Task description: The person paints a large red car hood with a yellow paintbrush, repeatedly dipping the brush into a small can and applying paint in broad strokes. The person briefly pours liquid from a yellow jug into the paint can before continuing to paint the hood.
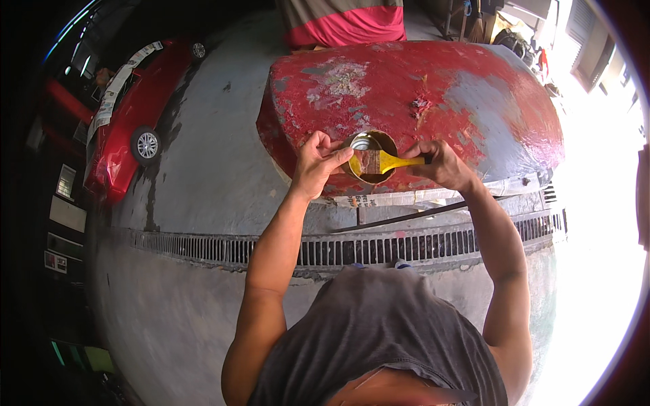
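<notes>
My left hand grips a round metal can by its left side, with the thumb beside the brush bristles. My right hand holds a paintbrush by its yellow handle, with the bristles lying across the can's opening. Whether the bristles touch inside the can I cannot tell. Just beyond and beneath both hands is a large curved panel with worn red paint, grey patches and rough pale flaking areas, with paper along its near edge.
A metal drain grate crosses the floor before me, below the panel's metal stand. A red car with paper taped on it stands at the left. A striped cloth-covered object is behind the panel; clutter sits at the back right.
</notes>
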`<control>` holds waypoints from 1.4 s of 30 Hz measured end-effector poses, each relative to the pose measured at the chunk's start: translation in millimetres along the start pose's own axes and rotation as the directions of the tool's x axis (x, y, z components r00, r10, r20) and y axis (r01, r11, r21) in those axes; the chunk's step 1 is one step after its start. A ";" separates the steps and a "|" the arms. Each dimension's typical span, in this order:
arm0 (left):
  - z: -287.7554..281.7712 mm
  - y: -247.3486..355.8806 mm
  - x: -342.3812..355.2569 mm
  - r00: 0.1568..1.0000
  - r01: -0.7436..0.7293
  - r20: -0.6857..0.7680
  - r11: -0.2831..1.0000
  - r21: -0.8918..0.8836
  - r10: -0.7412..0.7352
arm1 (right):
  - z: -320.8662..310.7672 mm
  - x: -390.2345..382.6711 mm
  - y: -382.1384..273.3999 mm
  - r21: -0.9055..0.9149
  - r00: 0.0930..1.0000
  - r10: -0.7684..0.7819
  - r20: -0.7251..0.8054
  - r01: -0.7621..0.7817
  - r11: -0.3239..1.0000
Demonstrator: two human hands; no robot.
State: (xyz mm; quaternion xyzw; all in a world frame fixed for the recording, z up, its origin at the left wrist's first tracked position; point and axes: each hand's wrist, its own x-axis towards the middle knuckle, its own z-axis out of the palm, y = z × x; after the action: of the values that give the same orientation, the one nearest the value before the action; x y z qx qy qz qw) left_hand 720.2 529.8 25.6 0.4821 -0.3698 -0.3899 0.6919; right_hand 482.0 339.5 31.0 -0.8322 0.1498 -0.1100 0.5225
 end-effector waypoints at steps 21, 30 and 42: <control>-79.8 9.2 -35.5 0.677 -0.128 -0.718 0.987 0.101 0.162 | -18.5 30.4 25.7 -0.190 0.931 -0.074 -0.357 0.005 0.982; -102.5 8.5 -94.3 0.565 -0.205 -0.811 0.978 0.040 0.152 | 72.8 52.7 17.4 -0.825 0.893 -0.440 0.091 0.315 0.469; -130.8 -11.7 -162.3 0.486 -0.223 -0.872 0.974 -0.049 0.067 | 61.0 41.2 -16.7 -0.788 0.939 -0.327 -0.103 0.124 0.603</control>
State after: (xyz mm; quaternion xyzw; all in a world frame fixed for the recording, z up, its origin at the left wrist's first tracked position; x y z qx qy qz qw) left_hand 765.7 722.1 -41.9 0.5237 0.0182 -0.0640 0.8493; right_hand 543.3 382.3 21.0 -0.9674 0.1364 -0.1991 0.0765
